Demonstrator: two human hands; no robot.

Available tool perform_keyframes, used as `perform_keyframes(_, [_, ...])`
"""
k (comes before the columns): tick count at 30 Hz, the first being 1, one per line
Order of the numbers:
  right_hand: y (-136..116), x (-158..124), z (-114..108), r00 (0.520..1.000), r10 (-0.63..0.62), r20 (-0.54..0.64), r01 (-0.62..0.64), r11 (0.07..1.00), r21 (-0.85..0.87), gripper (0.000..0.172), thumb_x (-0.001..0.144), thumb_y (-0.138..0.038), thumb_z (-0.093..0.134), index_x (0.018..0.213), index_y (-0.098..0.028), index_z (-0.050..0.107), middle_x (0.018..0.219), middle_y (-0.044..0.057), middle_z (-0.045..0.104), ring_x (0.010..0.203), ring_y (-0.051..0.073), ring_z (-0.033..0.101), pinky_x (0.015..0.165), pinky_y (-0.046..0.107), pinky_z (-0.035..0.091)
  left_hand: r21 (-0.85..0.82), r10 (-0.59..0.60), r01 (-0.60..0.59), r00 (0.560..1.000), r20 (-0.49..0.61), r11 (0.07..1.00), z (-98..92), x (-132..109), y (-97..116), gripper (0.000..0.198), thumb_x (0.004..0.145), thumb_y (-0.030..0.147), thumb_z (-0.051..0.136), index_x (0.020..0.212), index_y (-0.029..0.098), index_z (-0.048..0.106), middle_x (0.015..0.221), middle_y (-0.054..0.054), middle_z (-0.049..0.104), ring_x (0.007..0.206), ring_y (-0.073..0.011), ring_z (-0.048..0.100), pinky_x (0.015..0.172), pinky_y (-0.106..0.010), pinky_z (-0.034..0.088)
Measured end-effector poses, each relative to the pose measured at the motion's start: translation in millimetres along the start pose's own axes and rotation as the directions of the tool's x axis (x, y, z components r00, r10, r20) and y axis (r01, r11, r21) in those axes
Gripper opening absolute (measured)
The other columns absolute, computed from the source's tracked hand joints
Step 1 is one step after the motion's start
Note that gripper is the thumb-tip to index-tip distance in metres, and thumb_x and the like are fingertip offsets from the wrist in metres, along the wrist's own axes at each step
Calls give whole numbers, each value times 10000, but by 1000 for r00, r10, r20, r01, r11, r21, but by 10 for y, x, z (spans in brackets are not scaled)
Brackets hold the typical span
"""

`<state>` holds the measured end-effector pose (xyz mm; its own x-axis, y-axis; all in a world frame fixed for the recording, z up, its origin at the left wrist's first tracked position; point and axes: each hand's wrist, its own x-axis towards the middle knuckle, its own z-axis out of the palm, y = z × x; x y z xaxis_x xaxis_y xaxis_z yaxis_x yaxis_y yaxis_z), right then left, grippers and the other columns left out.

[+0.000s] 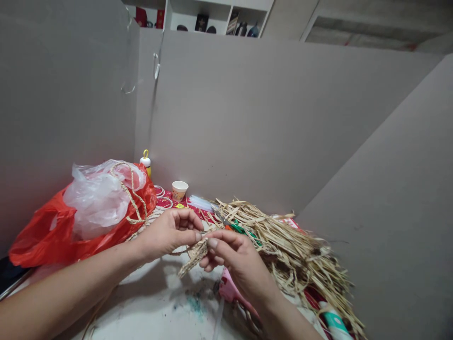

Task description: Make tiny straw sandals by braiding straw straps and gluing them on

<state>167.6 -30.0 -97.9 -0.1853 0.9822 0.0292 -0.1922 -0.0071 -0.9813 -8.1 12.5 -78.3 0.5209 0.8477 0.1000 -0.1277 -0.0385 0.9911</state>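
Left hand [170,231] and right hand [237,259], fingers pinched on the straw braid [193,257] over the bench's middle; any slackened pinch could let it unravel.

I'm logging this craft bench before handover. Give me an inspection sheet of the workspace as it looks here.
Surface: white table top, smeared with dark and teal marks near the front.
Work things: straw braid pinched between both hands; loose straw pile to the right.
Clutter: red bag with clear bag on it, paper cup, yellow bottle, green-handled scissors, teal tube.
Hands: left hand and right hand both closed on the braid.
Cables: nothing seen.
Surroundings: grey partitions on three sides; shelf behind them.
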Motion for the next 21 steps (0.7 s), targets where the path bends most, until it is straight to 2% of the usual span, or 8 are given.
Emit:
perform_keyframes(3, [5,-3,38,1000,-1,-21,0,999,-46,258,696,-388,809,762,-148,743,564,26,705,509,124,660,507,210,530,7,-8,8,1000,21,1000,4,-9,4,125,685,183,703,752,152,603,596,52,530,565,-79,450,563,-229,346])
perform_keyframes(7, [-18,15,25,996,-51,-70,45,995,-86,273,675,-404,815,724,-147,738,548,31,709,500,126,657,502,207,529,31,-7,6,999,35,1000,-7,-22,-1,125,728,226,692,733,142,599,637,29,576,619,-92,505,640,-253,397])
perform_keyframes(11, [-31,32,-9,988,-103,-118,92,991,-97,250,673,-385,814,709,-149,738,554,32,718,504,121,664,509,190,525,45,12,-14,999,37,999,-3,-18,-44,125,729,220,702,722,136,610,631,21,599,615,-96,532,620,-246,402])
perform_keyframes(17, [-25,49,-21,992,-81,-101,80,997,-12,258,687,-384,793,725,-135,738,569,46,716,514,136,671,509,204,538,19,53,-52,998,-24,998,68,-50,-45,146,724,230,723,723,133,614,613,19,626,579,-95,554,572,-228,417])
perform_keyframes(21, [-33,51,-14,996,-52,-70,55,998,40,277,724,-378,762,852,-133,749,611,52,725,536,141,679,538,218,551,9,67,-66,995,-68,998,101,-78,-28,159,713,231,735,726,134,609,613,26,618,572,-91,546,570,-227,422])
